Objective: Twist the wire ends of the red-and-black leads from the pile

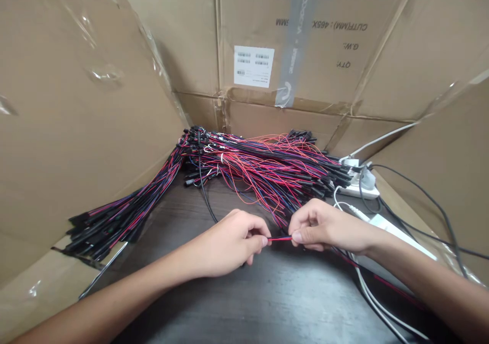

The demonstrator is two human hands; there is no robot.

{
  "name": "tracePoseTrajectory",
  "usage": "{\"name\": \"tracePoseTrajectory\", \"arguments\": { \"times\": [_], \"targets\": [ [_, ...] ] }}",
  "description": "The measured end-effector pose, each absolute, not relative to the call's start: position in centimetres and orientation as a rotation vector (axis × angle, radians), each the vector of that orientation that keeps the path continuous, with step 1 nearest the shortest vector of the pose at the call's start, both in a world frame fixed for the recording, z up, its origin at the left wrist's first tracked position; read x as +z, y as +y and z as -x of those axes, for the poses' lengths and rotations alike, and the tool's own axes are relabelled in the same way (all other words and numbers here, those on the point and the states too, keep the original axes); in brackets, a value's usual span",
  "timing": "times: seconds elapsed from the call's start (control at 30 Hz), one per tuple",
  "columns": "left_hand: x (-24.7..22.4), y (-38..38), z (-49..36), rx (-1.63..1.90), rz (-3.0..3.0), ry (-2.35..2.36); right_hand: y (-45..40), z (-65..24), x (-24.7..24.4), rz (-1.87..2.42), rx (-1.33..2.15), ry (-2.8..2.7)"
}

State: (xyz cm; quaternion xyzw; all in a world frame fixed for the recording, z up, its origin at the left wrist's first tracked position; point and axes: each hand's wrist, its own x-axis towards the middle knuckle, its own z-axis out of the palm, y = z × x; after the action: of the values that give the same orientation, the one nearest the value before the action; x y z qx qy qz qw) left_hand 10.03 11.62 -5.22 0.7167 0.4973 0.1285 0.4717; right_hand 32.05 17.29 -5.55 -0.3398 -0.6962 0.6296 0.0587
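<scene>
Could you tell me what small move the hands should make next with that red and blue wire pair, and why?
Probably draw the two hands slightly apart to pull the wire pair taut. The left hand and right hand each pinch it with only a short stretch showing between them, and it trails back into the tangled wire pile.

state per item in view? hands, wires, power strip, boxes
left hand: pinched shut on the red wire
right hand: pinched shut on the same wire
red wire: stretched taut between both hands
wire pile: heaped on the table, tangled
wire bundle: lying at left, ends together
power strip: plugs inserted
cardboard boxes: flattened, standing as walls
</scene>
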Motion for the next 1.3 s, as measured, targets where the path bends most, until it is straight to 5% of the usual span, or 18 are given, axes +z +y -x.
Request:
{"name": "tracePoseTrajectory", "arguments": {
  "times": [1.07, 1.3],
  "targets": [
    [-5.9, 11.0, -10.8, 0.373, -1.496, 1.193, 15.8, -30.8, -5.4, 1.037, 1.875, -2.214],
    [-6.2, 10.6, -11.1, 0.362, -1.513, 1.200, 14.1, -30.0, -5.4, 1.111, 1.600, -2.341]
  ]
}}
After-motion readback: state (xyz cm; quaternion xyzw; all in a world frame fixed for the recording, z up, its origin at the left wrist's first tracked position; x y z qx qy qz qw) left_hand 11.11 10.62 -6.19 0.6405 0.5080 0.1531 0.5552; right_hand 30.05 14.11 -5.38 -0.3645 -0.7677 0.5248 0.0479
